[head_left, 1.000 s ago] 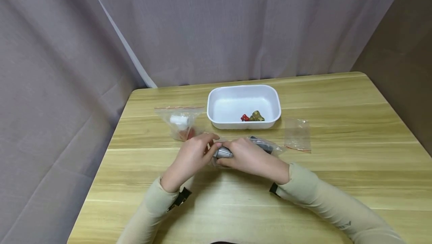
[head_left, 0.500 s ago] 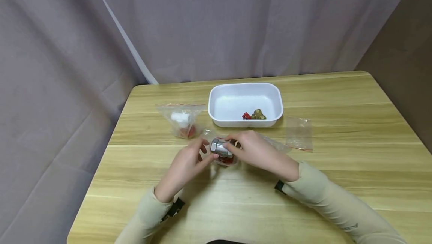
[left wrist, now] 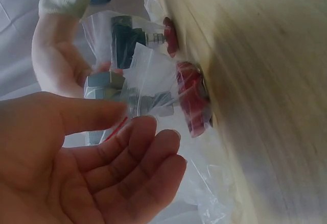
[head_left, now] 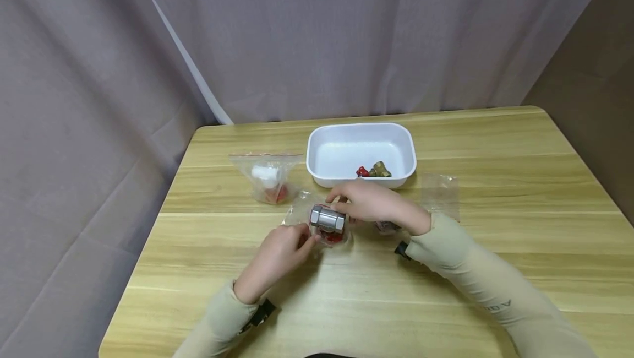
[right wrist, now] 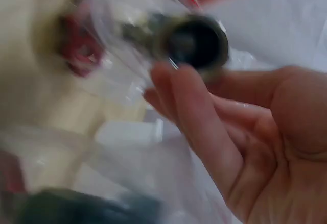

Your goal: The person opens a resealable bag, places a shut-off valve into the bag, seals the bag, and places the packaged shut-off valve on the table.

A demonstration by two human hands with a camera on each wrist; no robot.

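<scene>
Head view, left hand [head_left: 279, 249] pinching bag [head_left: 299, 209] around valve [head_left: 327, 218], right hand [head_left: 368, 201], grip unclear, tray [head_left: 342, 152] and pouch [head_left: 267, 177] beyond

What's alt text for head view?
A person's left hand and right hand flank a silver fitting amid clear plastic at a wooden table. Behind, a white tray holds a brass fitting; left of it, a bagged white piece.

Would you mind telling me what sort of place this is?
Likely a curtained-off tabletop work spot: curtains hang behind a wooden table bearing a white tray of small parts.
</scene>
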